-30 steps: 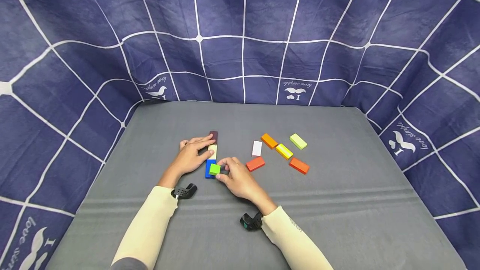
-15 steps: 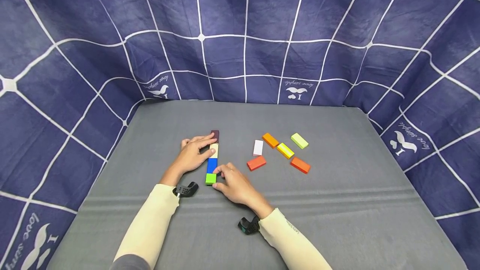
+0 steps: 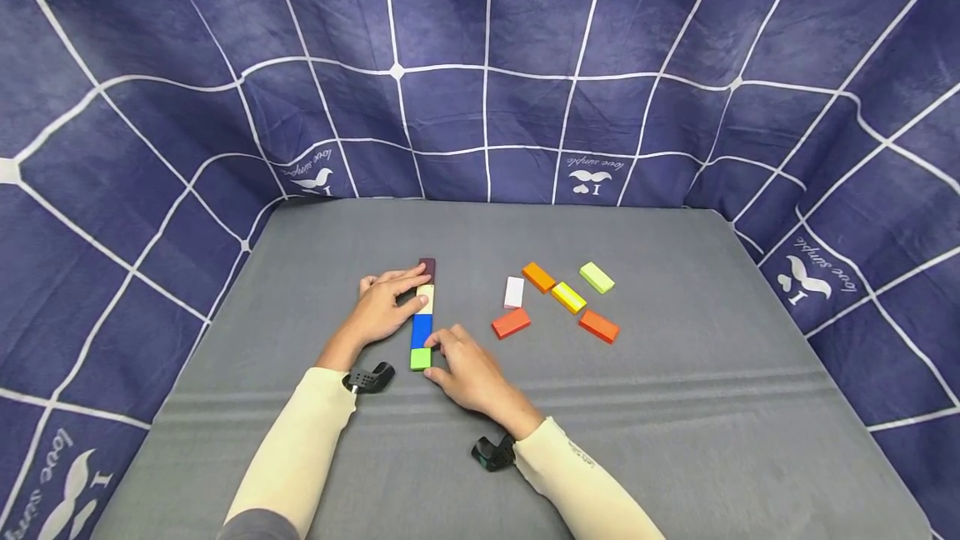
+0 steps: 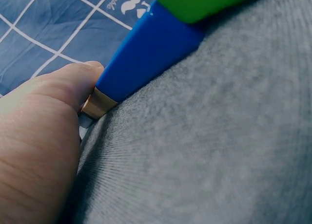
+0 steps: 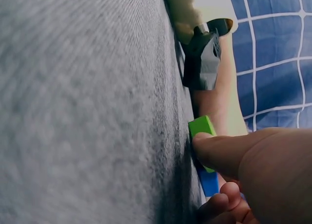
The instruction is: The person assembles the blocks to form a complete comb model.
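Observation:
Flat rectangular blocks form a straight row on the table in the head view: dark maroon [image 3: 427, 267], cream [image 3: 425, 299], blue [image 3: 422, 330] and, nearest the person, bright green [image 3: 421, 359]. My left hand [image 3: 382, 307] lies along the row's left side, its fingers at the maroon and cream blocks and its thumb reaching onto the cream one. At the green block, my right hand [image 3: 468, 373] has its thumb at the near right corner and its index fingertip by the joint with the blue. The right wrist view shows that thumb [image 5: 214, 148] against the green block [image 5: 201, 126].
Right of the row lie loose blocks: white [image 3: 513, 292], red [image 3: 511, 323], orange [image 3: 538, 277], yellow [image 3: 568, 297], pale green [image 3: 597, 277] and red-orange [image 3: 598, 327]. A grey cloth [image 3: 675, 423] covers the table. Behind it hangs a blue gridded curtain [image 3: 525, 115].
My right hand has brought the green block from above the blue block toward the person and down to the row's near end. Over the last half second both hands stay almost still.

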Demonstrator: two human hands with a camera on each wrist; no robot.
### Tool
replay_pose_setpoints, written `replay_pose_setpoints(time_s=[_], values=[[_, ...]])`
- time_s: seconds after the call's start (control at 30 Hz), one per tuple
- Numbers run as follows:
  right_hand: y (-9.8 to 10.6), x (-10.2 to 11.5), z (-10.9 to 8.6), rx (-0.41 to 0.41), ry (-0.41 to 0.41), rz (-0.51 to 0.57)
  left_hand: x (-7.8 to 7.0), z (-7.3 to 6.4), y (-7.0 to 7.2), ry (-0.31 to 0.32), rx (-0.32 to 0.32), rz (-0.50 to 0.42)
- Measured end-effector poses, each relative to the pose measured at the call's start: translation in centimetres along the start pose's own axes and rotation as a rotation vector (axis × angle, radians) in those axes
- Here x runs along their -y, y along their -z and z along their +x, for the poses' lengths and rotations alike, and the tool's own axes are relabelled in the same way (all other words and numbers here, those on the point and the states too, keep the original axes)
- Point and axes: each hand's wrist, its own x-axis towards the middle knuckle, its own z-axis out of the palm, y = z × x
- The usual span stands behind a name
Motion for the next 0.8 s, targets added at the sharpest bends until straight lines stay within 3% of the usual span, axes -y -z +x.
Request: replay_pose_setpoints(time_s=[0.6,0.8], values=[[-0.35,0.04,-0.13,-0.057,0.052,-0.104,0.14,0.18,-0.08,-0.012,-0.022,0.004],[-0.68,0.16,0.24,-0.057,0.018,-0.095,0.2,-0.04,0.08,-0.012,0.014,0.005]])
